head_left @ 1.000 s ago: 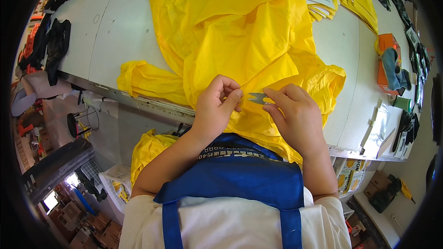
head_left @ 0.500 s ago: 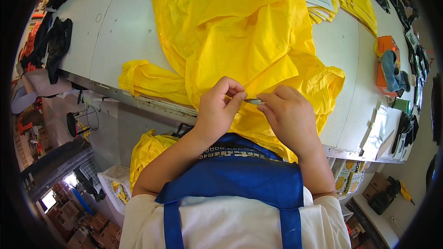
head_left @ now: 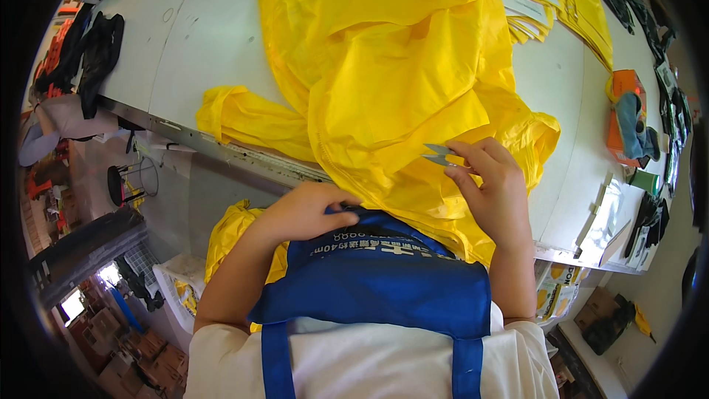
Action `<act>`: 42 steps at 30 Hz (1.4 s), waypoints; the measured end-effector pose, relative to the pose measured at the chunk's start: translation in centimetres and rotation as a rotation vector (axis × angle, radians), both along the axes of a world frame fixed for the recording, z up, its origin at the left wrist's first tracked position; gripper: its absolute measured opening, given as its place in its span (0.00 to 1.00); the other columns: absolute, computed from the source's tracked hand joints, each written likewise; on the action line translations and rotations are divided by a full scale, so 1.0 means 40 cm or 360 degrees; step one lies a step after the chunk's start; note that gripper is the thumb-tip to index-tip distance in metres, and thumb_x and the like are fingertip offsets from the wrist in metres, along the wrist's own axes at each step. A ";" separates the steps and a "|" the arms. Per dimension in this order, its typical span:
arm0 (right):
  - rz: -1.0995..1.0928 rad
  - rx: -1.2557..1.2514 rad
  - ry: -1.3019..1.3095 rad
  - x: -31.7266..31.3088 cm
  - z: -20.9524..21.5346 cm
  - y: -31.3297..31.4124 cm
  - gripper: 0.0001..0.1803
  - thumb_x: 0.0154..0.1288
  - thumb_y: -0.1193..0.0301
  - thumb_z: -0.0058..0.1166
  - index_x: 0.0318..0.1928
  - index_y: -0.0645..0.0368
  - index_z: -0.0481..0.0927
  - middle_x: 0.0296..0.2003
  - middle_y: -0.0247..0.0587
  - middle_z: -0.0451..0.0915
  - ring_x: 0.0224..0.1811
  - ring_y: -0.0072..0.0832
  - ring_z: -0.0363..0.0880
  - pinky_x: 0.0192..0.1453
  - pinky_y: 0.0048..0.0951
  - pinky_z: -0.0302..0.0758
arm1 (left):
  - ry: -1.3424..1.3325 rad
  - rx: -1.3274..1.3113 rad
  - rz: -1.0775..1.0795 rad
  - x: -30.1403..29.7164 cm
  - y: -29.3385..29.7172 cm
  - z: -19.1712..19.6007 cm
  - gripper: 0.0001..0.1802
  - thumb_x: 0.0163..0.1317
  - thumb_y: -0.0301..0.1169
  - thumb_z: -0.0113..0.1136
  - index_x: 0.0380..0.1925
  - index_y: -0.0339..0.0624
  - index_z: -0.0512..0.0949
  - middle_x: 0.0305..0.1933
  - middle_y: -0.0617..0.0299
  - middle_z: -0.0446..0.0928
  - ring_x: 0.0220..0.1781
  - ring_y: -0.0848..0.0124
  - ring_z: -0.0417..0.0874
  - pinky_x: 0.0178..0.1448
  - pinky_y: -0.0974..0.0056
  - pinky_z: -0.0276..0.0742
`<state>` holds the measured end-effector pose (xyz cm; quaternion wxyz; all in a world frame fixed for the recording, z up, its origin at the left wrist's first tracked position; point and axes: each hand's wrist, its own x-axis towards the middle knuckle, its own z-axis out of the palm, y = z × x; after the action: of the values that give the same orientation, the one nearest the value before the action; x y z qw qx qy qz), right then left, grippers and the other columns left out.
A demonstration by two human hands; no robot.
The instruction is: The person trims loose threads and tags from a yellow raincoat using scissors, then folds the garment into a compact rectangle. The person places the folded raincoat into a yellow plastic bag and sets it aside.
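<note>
— What's the right hand (head_left: 496,191) got?
— From my feed, its grip pinches small thread snips (head_left: 437,155), blades pointing away over the yellow garment (head_left: 399,96). The left hand (head_left: 306,210) rests clenched on the blue apron (head_left: 384,281).
— And around?
— A white surface (head_left: 199,37) beyond the grip, in a cluttered workshop.

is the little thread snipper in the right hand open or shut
Open: the snips in the right hand show two grey blades splayed apart at the tips, over the yellow garment.

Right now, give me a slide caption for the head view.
Right hand holds small thread snips over yellow fabric; left hand rests at blue apron.
</note>
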<state>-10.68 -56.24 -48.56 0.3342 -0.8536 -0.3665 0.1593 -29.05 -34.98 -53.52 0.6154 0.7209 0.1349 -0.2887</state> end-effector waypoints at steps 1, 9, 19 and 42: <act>0.0033 -0.0014 -0.0024 -0.007 0.001 0.006 0.13 0.53 0.71 0.62 0.41 0.58 0.82 0.28 0.40 0.75 0.32 0.38 0.76 0.36 0.34 0.73 | 0.0075 -0.0087 0.0148 0.004 -0.023 -0.013 0.21 0.63 0.34 0.58 0.54 0.38 0.74 0.44 0.56 0.81 0.29 0.76 0.77 0.32 0.73 0.74; 0.0244 -0.0103 -0.0286 -0.044 -0.011 0.010 0.14 0.52 0.72 0.62 0.42 0.57 0.81 0.29 0.40 0.74 0.32 0.37 0.75 0.36 0.35 0.73 | 0.0277 -0.1457 0.1523 0.104 -0.140 -0.054 0.09 0.67 0.36 0.53 0.41 0.44 0.75 0.44 0.58 0.80 0.38 0.73 0.79 0.28 0.74 0.69; 0.0067 0.0098 -0.0135 -0.049 -0.021 -0.016 0.16 0.49 0.74 0.65 0.42 0.57 0.83 0.28 0.39 0.75 0.32 0.35 0.75 0.36 0.33 0.73 | 0.0134 -0.1310 0.1479 0.107 -0.152 -0.027 0.06 0.67 0.33 0.54 0.34 0.44 0.73 0.34 0.60 0.80 0.31 0.76 0.77 0.26 0.75 0.68; 0.0144 0.0044 -0.0289 -0.052 -0.041 -0.008 0.16 0.50 0.73 0.64 0.43 0.56 0.82 0.29 0.38 0.75 0.32 0.35 0.75 0.36 0.33 0.73 | 0.0214 -0.1401 0.1569 0.111 -0.154 -0.022 0.08 0.68 0.32 0.53 0.29 0.45 0.69 0.23 0.66 0.72 0.22 0.79 0.68 0.23 0.75 0.60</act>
<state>-12.76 -56.54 -50.20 0.3040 -0.8423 -0.4356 0.0911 -24.62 -41.13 -54.40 0.9027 0.2365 0.3565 -0.0459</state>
